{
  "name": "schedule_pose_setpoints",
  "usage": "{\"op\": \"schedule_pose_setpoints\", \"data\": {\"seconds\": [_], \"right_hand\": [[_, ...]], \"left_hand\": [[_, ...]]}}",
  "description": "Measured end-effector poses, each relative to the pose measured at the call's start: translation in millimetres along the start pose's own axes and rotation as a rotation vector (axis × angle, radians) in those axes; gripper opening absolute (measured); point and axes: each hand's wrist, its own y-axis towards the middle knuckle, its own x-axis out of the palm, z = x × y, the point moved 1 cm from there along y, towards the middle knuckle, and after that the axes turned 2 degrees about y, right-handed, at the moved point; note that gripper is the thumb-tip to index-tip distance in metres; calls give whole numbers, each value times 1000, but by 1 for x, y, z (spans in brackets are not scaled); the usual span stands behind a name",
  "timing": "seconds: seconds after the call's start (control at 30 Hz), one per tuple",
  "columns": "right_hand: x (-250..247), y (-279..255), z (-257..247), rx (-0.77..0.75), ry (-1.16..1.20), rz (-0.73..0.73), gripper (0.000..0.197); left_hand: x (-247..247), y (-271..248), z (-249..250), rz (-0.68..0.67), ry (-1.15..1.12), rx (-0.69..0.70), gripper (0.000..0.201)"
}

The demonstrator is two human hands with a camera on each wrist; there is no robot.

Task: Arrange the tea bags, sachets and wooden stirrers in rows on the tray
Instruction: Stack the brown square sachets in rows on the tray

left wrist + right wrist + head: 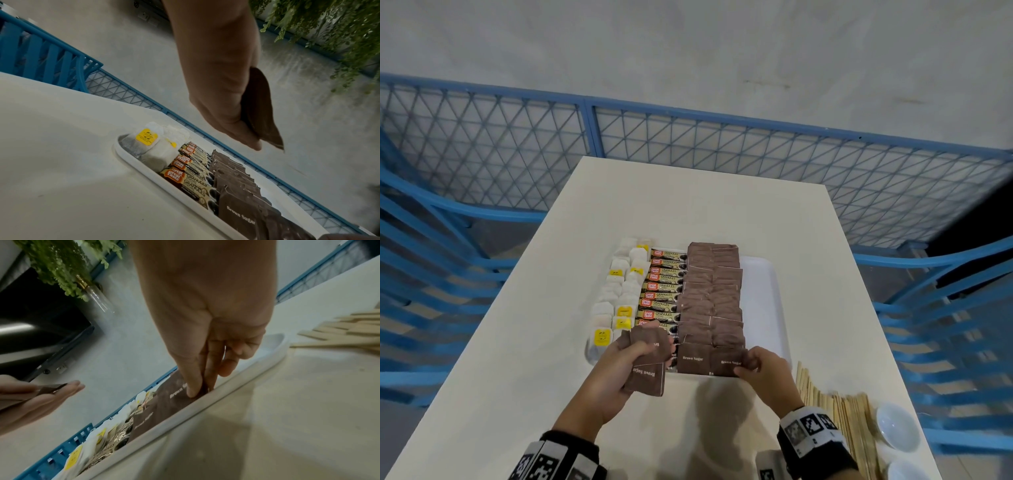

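Head and wrist views of a partly filled tray [763,274] on the worktop [688,205]. We read four columns across it: tea bags [616,301], coffee sachets [661,284], and two columns of brown sugar sachets [710,294], each overlapping the one behind, presumably so more fit per row. Our left hand [616,366] grips a small spare stack of brown sugar sachets [647,363] just above the near rim, kept close as a supply. Our right hand [763,373] pinches the nearest sachet of the right column [726,361] between thumb and fingers [192,386], seating it against the near wall; the remaining fingers curl loosely. The wooden stirrers [839,414] lie on the worktop, right of the tray, not yet arranged.
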Motion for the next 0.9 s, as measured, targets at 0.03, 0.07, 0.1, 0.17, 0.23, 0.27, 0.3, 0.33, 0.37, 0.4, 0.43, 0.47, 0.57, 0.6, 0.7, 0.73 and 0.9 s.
{"op": "schedule_pose_setpoints", "data": {"seconds": [0.03, 0.07, 0.1, 0.17, 0.23, 0.27, 0.3, 0.33, 0.37, 0.4, 0.43, 0.47, 0.57, 0.6, 0.7, 0.73, 0.9], "right_hand": [[1, 1, 0, -1, -20, 2, 27], [2, 2, 1, -5, -40, -1, 25], [2, 3, 1, -12, -59, -8, 23], [1, 3, 0, -36, -94, -16, 27], [1, 2, -1, -89, -158, 4, 42], [2, 1, -3, -129, -191, 33, 49], [3, 0, -7, -169, -197, 61, 52], [4, -3, -13, -213, -173, 85, 51], [5, -5, -21, -251, -130, 90, 47], [6, -7, -30, -288, -79, 75, 40], [6, -10, -41, -317, -36, 41, 32], [6, -14, -51, -342, 1, -2, 26], [7, -24, -77, -380, 115, -187, 16], [8, -27, -83, -384, 149, -231, 11], [14, -28, -88, -375, 267, -294, 13], [17, -26, -86, -362, 286, -290, 17], [19, -19, -81, -178, 589, -289, 6]], "left_hand": [[-1, 0, -1, 13, 21, 0, 28], [-1, 0, -2, 22, 39, 2, 27], [-1, 1, -3, 28, 51, 3, 25], [-1, 1, -4, 35, 67, 6, 23], [0, 1, -4, 35, 78, 5, 21], [1, 0, -3, 32, 80, 5, 21], [1, 0, -3, 29, 84, 4, 20], [2, -1, -3, 27, 92, 3, 19], [2, -2, -3, 27, 104, -1, 18], [3, -3, -3, 23, 117, -6, 17], [4, -4, -3, 18, 133, -12, 17], [4, -5, -3, 8, 148, -18, 18], [6, -7, -2, -23, 183, -35, 24], [6, -8, -1, -32, 192, -39, 28], [6, -7, -3, -36, 198, -36, 37], [6, -6, -4, -28, 191, -34, 35], [2, 1, -7, -5, 103, -54, 24]]}}
